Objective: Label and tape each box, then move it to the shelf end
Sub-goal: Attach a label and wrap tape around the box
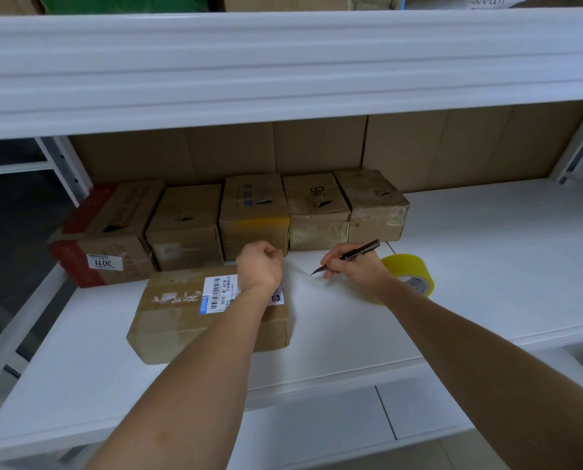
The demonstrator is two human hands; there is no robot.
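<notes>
A brown cardboard box [188, 329] lies on the white shelf [486, 266], with a white barcode label [217, 293] stuck on its top. My left hand [259, 266] is a fist over the box's far right corner and pinches the end of a clear tape strip [317, 284]. The strip stretches right toward a yellow tape roll [410, 271] standing behind my right wrist. My right hand [354, 268] grips a black pen-shaped knife [352, 253], its blade tip touching the strip's far edge.
Several taped cardboard boxes [254, 215] stand in a row along the back of the shelf; the leftmost [113, 242] has red tape and a "3011" label. Flat cardboard lines the back wall. An upper shelf beam [283, 69] hangs overhead. Bare shelf lies to the right.
</notes>
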